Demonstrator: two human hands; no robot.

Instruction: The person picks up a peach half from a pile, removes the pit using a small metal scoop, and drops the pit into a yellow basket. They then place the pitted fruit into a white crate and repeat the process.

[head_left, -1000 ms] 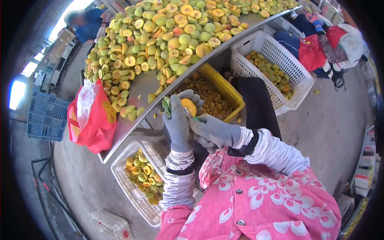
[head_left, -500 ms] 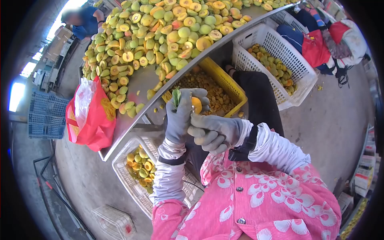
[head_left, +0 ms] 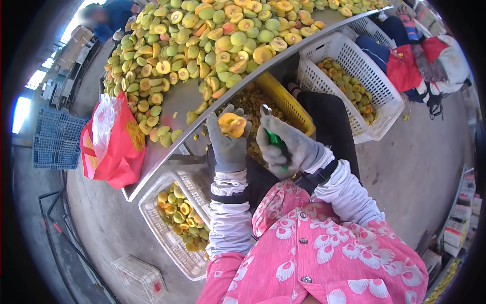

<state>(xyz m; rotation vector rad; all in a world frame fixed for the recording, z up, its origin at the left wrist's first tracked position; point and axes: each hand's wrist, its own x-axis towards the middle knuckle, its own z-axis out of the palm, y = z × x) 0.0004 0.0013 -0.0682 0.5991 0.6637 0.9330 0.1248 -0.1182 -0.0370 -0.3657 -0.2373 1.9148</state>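
My left hand [head_left: 229, 149], in a grey glove, has its fingers curled around a cut peach half [head_left: 232, 125] with its orange inner side showing. To its right, my right hand [head_left: 296, 144], gloved too, grips a pitting spoon [head_left: 275, 140] with a green handle. The spoon's small metal tip [head_left: 265, 109] points up, apart from the fruit. Below both hands sits a yellow crate [head_left: 283, 93] with orange-brown fruit scraps or pits. Beyond them, a heap of halved peaches [head_left: 202, 45] covers much of the metal table [head_left: 183, 104].
White crates with peach halves stand at the right [head_left: 377, 76] and lower left [head_left: 157, 213]. A red bag [head_left: 119, 152] leans at the table's edge. Blue crates [head_left: 58, 139] are stacked at left. Another person [head_left: 114, 20] is at the far left; a co-worker's sleeved arm [head_left: 409, 28] shows upper right.
My hands have moved apart, the right one rightward with the spoon, now plainly visible. The peach half now faces up in my left hand. A green leaf-like piece beside that hand no longer shows.
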